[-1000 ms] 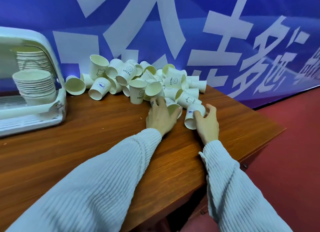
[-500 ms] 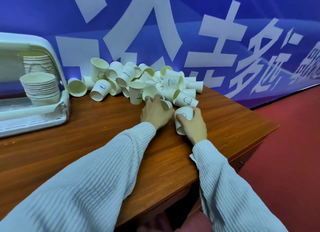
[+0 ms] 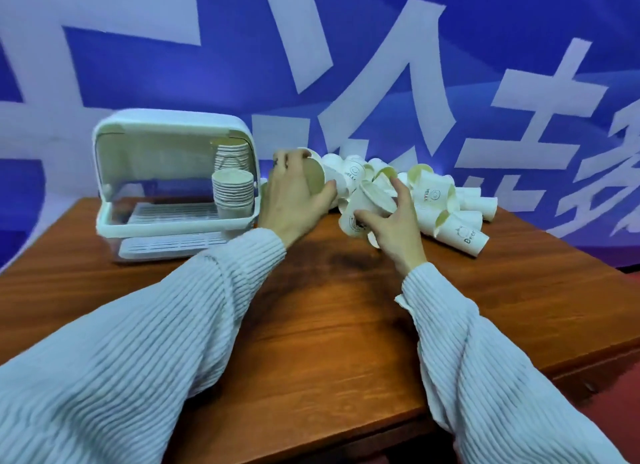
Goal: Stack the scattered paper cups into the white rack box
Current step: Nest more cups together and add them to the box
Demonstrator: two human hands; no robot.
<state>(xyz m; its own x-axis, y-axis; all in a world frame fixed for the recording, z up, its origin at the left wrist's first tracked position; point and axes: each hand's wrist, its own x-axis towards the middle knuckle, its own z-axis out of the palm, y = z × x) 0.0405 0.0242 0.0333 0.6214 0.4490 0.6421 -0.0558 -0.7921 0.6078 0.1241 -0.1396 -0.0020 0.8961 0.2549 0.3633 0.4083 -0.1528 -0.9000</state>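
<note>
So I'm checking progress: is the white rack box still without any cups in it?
No, the white rack box already holds two stacks of nested paper cups at its right side.

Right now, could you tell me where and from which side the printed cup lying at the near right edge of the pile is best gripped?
Probably round its side wall near the rim. The printed cup lies on its side on the table, its base toward the near right, with nothing on its near side. Bring the fingers down from above, over the wall, keeping off the pile behind.
</note>
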